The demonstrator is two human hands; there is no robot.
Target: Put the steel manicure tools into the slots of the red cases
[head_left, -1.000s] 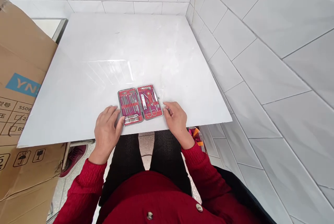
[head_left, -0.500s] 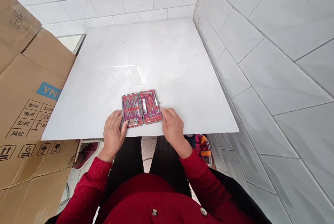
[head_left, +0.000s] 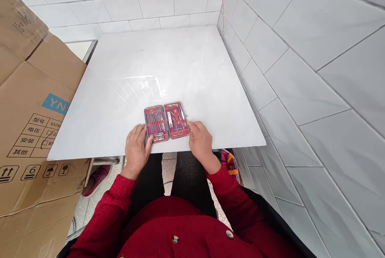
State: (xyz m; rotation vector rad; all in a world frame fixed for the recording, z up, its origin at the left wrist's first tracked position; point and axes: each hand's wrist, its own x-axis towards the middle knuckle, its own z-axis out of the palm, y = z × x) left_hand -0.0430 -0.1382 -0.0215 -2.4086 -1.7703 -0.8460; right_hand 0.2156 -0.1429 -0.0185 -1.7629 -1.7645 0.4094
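The left hand (head_left: pixel 136 148), fingers slightly parted, and right hand (head_left: pixel 201 140), fingers curled, grip indeterminable, are flanking opposite outer edges of the open manicure case (head_left: pixel 166 125) lying on the table (head_left: pixel 192 69), apparently steadying it.

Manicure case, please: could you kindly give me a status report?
Left hand at left edge of manicure case, right hand at its right edge. Case open on white table, tools in both halves. Cardboard box at left, apart from hands.
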